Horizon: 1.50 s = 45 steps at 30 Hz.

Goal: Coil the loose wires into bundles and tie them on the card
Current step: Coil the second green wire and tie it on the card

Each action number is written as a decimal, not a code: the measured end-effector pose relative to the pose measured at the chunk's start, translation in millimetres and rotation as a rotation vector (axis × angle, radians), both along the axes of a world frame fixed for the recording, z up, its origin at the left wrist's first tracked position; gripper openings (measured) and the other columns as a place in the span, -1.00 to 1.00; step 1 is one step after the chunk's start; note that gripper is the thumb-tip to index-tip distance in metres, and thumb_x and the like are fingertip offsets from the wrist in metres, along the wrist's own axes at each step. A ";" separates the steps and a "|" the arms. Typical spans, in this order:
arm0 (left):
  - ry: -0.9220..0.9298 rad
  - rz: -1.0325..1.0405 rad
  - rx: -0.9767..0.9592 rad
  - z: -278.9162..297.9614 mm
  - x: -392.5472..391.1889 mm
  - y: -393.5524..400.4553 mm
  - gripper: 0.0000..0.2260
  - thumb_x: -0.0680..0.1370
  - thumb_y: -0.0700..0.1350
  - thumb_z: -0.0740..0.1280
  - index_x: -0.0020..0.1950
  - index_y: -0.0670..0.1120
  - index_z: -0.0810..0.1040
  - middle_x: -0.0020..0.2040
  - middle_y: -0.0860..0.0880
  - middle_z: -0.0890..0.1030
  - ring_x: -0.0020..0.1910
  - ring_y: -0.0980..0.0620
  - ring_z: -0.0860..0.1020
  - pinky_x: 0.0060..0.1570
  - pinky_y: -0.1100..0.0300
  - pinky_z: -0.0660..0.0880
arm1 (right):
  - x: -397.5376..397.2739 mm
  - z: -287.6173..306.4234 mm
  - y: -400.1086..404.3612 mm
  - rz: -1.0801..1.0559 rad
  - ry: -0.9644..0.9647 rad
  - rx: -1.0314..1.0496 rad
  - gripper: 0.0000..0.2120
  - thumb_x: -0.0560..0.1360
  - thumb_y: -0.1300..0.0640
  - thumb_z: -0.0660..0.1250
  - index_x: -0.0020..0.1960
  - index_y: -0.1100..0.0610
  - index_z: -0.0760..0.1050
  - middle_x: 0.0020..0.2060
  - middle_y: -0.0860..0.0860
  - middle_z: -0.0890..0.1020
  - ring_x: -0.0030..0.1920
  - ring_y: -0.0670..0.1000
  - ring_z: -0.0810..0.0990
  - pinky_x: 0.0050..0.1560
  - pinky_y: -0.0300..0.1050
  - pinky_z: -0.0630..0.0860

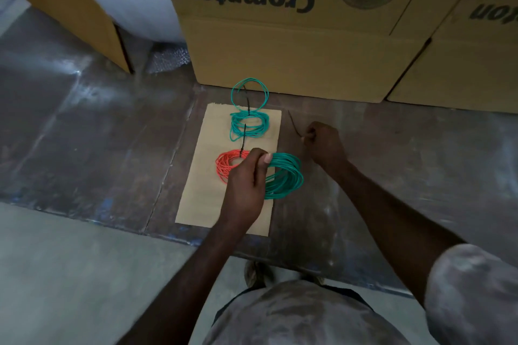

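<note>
Right part of red coil (228, 166) concealed behind left hand (246, 185). Near-left arc of green coil (286, 176), beside the red coil, likewise covered. Thin dark tie (294, 126), right of red coil, vanishing into fist of right hand (322, 143) (gripped end hidden). Cartons (280, 36) beyond red coil cropped at top edge. Foot (256, 274) partly masked by shirt.

dim, flat indoor light | pale glare on floor (81, 87) | wide-angle bending at edges | soft blur
</note>
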<state>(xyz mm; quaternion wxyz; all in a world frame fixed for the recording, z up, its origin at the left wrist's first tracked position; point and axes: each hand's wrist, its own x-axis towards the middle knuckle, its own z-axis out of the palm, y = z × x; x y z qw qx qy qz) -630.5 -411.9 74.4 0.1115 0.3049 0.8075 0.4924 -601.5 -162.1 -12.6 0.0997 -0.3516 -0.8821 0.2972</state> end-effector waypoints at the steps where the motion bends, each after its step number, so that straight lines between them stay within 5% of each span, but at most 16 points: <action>1: -0.002 0.010 -0.004 0.0 0.3 2.1 -0.76 0.77 -0.02 0.19 -0.04 -0.05 0.51 -0.24 0.09 0.55 -0.21 0.14 0.55 -0.19 0.05 0.45 | -6.4 -6.7 4.8 0.036 -0.044 0.015 -0.86 0.50 0.21 0.49 -0.01 0.25 0.61 -0.06 0.25 0.69 -0.01 0.27 0.66 -0.05 -0.08 0.47; 5: -0.017 0.049 -0.012 0.7 2.6 13.7 -0.77 0.77 -0.02 0.19 -0.03 -0.02 0.52 -0.22 0.10 0.57 -0.20 0.10 0.57 -0.22 0.02 0.48 | -17.8 -24.5 15.8 0.134 -0.173 0.077 -0.74 0.57 0.17 0.45 0.16 0.32 0.56 0.14 0.32 0.60 0.18 0.32 0.57 0.21 0.08 0.48; 11: -0.033 0.096 -0.024 0.4 8.9 31.5 -0.75 0.77 -0.07 0.20 -0.10 0.01 0.45 -0.30 0.08 0.49 -0.29 0.09 0.48 -0.24 0.06 0.39 | -16.8 -37.6 29.1 0.183 -0.226 0.129 -0.80 0.63 0.27 0.23 0.21 0.31 0.51 0.19 0.30 0.57 0.23 0.31 0.56 0.25 0.10 0.48; 14: -0.048 0.113 -0.053 -4.3 9.9 35.7 -0.74 0.77 -0.06 0.21 -0.09 -0.07 0.50 -0.29 -0.01 0.53 -0.26 0.00 0.51 -0.21 0.04 0.40 | -11.7 -21.0 34.6 0.120 -0.103 0.055 -0.85 0.61 0.28 0.27 0.12 0.32 0.54 0.08 0.31 0.65 0.14 0.33 0.63 0.11 0.03 0.53; 17: -0.073 0.163 -0.090 -9.3 8.8 39.5 -0.72 0.77 -0.02 0.22 -0.11 -0.05 0.52 -0.29 -0.02 0.56 -0.25 0.01 0.53 -0.19 0.03 0.42 | 2.2 26.4 36.8 0.031 0.203 -0.149 -0.88 0.57 0.29 0.31 0.06 0.29 0.59 -0.16 0.23 0.69 -0.18 0.19 0.72 -0.14 -0.07 0.58; 19: -0.090 0.218 -0.112 -12.6 6.4 42.4 -0.70 0.77 0.00 0.21 -0.13 -0.02 0.53 -0.29 0.02 0.57 -0.25 0.06 0.55 -0.18 -0.02 0.45 | 19.8 76.2 28.5 -0.036 0.430 -0.466 -0.84 0.60 0.37 0.34 0.16 0.39 0.56 -0.22 0.25 0.65 -0.36 0.01 0.67 -0.28 -0.08 0.64; 22: -0.111 0.276 -0.108 -17.8 1.6 49.5 -0.62 0.77 0.03 0.19 -0.17 -0.10 0.52 -0.31 -0.03 0.57 -0.26 -0.06 0.56 -0.19 -0.15 0.47 | 53.3 146.6 7.7 -0.016 0.632 -0.785 -0.82 0.61 0.39 0.36 0.17 0.48 0.53 -0.17 0.34 0.66 -0.27 0.06 0.68 -0.19 -0.14 0.65; 25: -0.122 0.294 -0.080 -15.9 0.9 58.8 -0.53 0.73 0.17 0.13 -0.15 -0.13 0.55 -0.33 -0.01 0.56 -0.30 -0.14 0.57 -0.25 -0.22 0.52 | 77.2 172.1 -14.3 0.047 0.615 -0.899 -0.83 0.60 0.37 0.38 0.11 0.49 0.54 -0.12 0.38 0.69 -0.21 0.15 0.71 -0.12 -0.08 0.68; 36: -0.077 0.254 -0.037 13.8 18.3 66.8 -0.56 0.76 0.18 0.11 -0.15 -0.05 0.49 -0.33 -0.01 0.52 -0.32 -0.12 0.58 -0.30 -0.25 0.57 | 96.7 125.8 -49.5 0.253 0.519 -0.689 -0.96 0.61 0.37 0.38 0.00 0.32 0.54 -0.20 0.15 0.74 -0.18 0.12 0.76 -0.02 0.15 0.71; 41: -0.101 0.162 -0.022 25.3 32.1 61.9 -0.65 0.77 0.13 0.13 -0.10 0.05 0.55 -0.31 0.09 0.57 -0.29 0.00 0.61 -0.29 -0.04 0.59 | 101.8 124.3 -41.2 0.470 0.509 -0.182 -0.91 0.60 0.33 0.42 0.05 0.18 0.63 -0.05 -0.01 0.73 -0.05 -0.01 0.71 -0.02 0.03 0.63; 45: -0.302 0.121 0.044 28.6 36.5 58.3 -0.55 0.76 0.12 0.17 -0.03 -0.23 0.55 -0.31 -0.08 0.52 -0.42 0.05 0.51 -0.36 0.04 0.48 | 108.6 118.1 -45.8 0.569 0.556 0.056 -0.83 0.57 0.41 0.42 0.08 0.22 0.69 0.12 0.10 0.65 0.14 0.00 0.66 0.14 -0.13 0.58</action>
